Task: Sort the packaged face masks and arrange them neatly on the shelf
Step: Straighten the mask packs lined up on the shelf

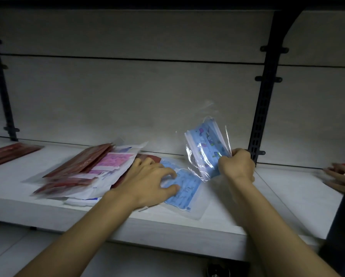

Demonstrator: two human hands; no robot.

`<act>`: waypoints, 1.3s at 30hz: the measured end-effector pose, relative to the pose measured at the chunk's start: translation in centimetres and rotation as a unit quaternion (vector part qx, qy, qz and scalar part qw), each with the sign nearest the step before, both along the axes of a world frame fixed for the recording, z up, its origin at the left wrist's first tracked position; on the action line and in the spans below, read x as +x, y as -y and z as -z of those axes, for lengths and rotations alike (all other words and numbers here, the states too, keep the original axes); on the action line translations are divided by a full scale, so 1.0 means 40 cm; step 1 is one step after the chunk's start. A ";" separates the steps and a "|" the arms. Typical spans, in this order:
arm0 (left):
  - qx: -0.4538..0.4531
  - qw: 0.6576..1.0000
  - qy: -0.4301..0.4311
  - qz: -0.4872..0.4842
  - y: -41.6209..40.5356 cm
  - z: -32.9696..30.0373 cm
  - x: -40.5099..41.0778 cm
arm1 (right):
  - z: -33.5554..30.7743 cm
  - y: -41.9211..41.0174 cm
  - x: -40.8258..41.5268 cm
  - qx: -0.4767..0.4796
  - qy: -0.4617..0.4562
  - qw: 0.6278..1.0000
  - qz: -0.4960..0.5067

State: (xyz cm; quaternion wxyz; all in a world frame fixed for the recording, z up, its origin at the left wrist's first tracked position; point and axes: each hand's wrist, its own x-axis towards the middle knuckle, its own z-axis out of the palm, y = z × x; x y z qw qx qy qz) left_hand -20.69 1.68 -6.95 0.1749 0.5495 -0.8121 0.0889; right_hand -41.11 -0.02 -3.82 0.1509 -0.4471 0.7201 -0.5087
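While right hand grips blue mask pack, left hand presses flat pack

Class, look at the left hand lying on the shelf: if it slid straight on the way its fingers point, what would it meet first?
The left hand already touches the flat blue mask pack; its fingers point right. Sliding on, it would probably first meet the upright blue mask pack gripped by the right hand, though depth is unclear.

Two blue mask packs: one raised right of centre, one flat at centre. One pink pack. Red packs in two groups, centre-left and far left; number indistinct. Two hands: left, right.
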 end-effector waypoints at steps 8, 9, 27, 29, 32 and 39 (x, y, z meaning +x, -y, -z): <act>-0.069 0.993 -0.091 0.013 0.001 -0.003 0.003 | -0.003 0.000 0.000 -0.014 0.015 1.000 0.002; -0.075 0.992 -0.100 0.018 -0.001 -0.007 0.003 | -0.002 0.002 -0.001 -0.015 0.016 1.000 0.001; -0.122 0.977 -0.170 0.041 0.004 -0.007 0.001 | 0.005 -0.014 0.013 -0.087 -0.023 0.995 -0.041; -0.142 0.972 -0.184 0.039 0.003 -0.012 0.001 | -0.002 -0.024 0.010 -0.107 -0.028 0.993 -0.048; -0.141 0.971 -0.189 0.039 -0.014 -0.035 -0.002 | -0.017 -0.041 -0.011 -0.121 -0.022 0.991 -0.047; -0.086 0.925 -0.369 -0.006 -0.048 -0.083 -0.034 | -0.062 -0.104 -0.062 -0.166 0.089 0.980 -0.068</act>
